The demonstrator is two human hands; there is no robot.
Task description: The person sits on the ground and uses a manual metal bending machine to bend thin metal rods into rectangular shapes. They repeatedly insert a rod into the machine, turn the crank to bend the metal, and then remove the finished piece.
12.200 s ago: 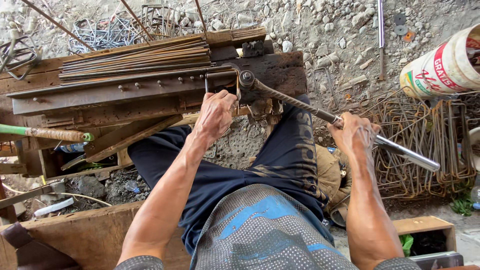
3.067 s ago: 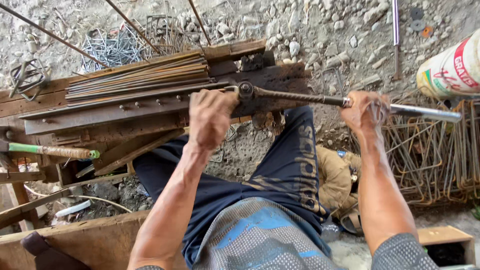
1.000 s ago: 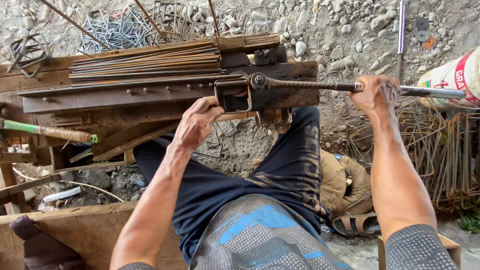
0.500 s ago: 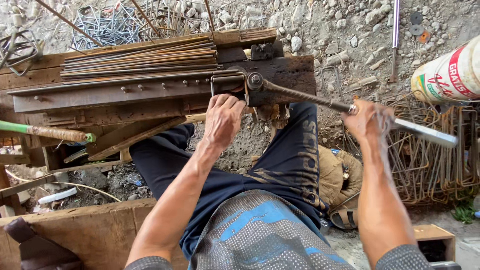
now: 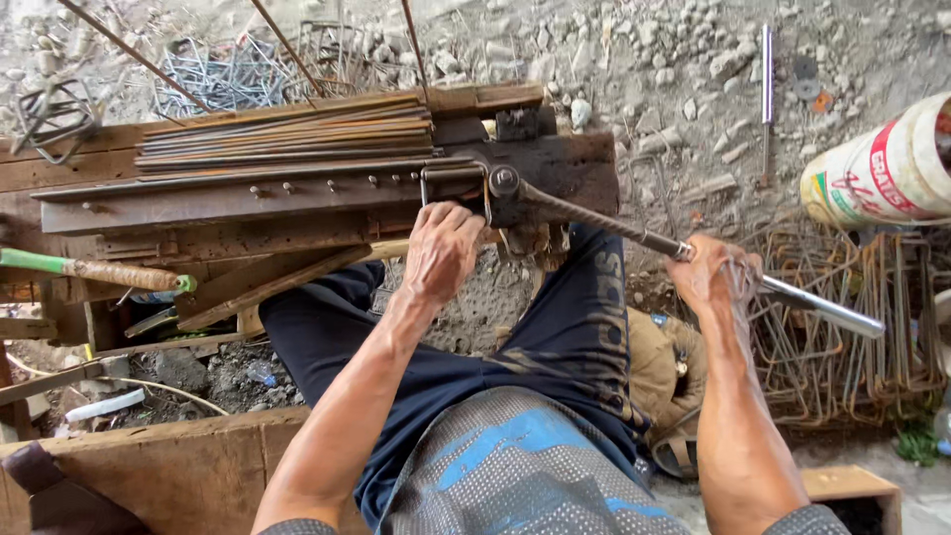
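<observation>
Bending lever (image 5: 634,233) runs from frame centre down-right; right hand (image 5: 715,279) wrapped round it, left hand (image 5: 443,250) gripping bent rod (image 5: 454,170) at tabletop (image 5: 248,203) edge.

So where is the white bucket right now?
In the head view the white bucket lies on its side at the far right edge, on gravel above the bent rebar stirrups, beyond the right hand.

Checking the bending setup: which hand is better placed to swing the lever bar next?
Right. The right hand grips the lever bar near its free end; the left hand rests at the bench by the pivot.
</observation>
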